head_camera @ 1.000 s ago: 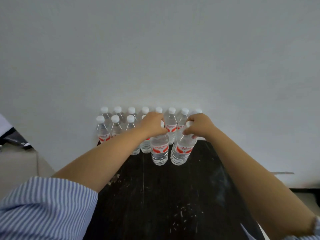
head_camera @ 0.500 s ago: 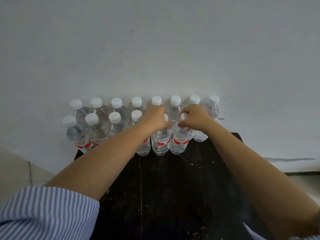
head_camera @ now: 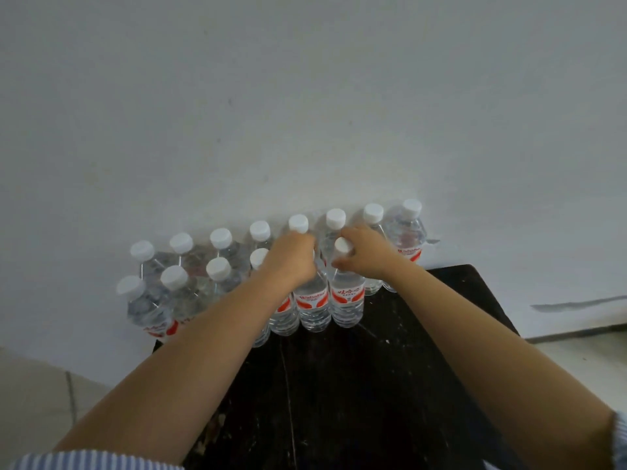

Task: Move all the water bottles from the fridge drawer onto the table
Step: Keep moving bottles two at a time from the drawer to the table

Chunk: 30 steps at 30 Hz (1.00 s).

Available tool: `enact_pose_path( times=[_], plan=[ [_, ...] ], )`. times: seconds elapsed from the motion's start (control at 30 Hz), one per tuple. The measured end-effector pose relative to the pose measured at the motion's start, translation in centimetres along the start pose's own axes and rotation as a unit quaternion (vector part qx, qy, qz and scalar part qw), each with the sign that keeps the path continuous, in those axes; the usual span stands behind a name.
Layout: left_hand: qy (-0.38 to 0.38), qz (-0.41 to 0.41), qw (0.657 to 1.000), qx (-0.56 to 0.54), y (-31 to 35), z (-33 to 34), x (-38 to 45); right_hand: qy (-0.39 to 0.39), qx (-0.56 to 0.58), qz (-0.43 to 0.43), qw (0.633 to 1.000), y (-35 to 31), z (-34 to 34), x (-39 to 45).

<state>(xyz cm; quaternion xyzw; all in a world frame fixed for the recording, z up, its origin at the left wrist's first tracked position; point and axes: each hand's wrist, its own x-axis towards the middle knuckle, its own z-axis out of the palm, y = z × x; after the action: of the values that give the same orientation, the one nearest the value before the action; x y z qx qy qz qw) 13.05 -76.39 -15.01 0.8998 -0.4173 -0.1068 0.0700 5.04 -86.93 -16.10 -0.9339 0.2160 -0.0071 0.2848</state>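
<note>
Our left hand (head_camera: pixel 293 262) and right hand (head_camera: pixel 364 257) each clasp a bottle neck, seating two water bottles (head_camera: pixel 346 296) on the table (head_camera: pixel 373 385); beyond and leftward, two rows already stand. Fridge drawer unseen; remainder unknown.

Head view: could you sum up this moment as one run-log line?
left hand: gripping bottle top | right hand: gripping neighbouring bottle neck | both upright on black table, front row
</note>
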Motion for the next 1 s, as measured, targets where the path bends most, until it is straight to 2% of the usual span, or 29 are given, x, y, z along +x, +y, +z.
enact_pose_path(
  times=[0.1, 0.2, 0.33, 0.6, 0.73, 1.0],
  plan=[
    [-0.019, -0.041, 0.999, -0.005, 0.6, -0.3, -0.7, -0.014, 0.024, 0.010, 1.000, -0.3, -0.3, -0.9],
    [0.008, -0.076, 0.997, 0.004, 1.2, -1.4, -2.3, -0.018, 0.056, 0.029, 0.998, -0.6, -1.0, -2.5],
    [0.042, -0.089, 0.994, 0.039, 1.8, -2.8, -4.8, 0.005, 0.000, 0.022, 1.000, -0.8, -2.6, -5.3],
    [0.060, -0.075, 0.991, 0.096, 4.5, -6.4, -13.6, 0.052, -0.116, -0.003, 0.992, -3.8, -7.1, -15.0],
    [0.082, -0.015, 0.991, 0.104, 6.4, -7.6, -20.4, 0.095, -0.143, 0.015, 0.985, -6.2, -8.2, -23.1],
    [0.105, 0.204, 0.962, 0.148, 14.9, -4.9, -33.6, 0.202, -0.183, 0.107, 0.956, -8.3, -7.7, -43.4]
  ],
)
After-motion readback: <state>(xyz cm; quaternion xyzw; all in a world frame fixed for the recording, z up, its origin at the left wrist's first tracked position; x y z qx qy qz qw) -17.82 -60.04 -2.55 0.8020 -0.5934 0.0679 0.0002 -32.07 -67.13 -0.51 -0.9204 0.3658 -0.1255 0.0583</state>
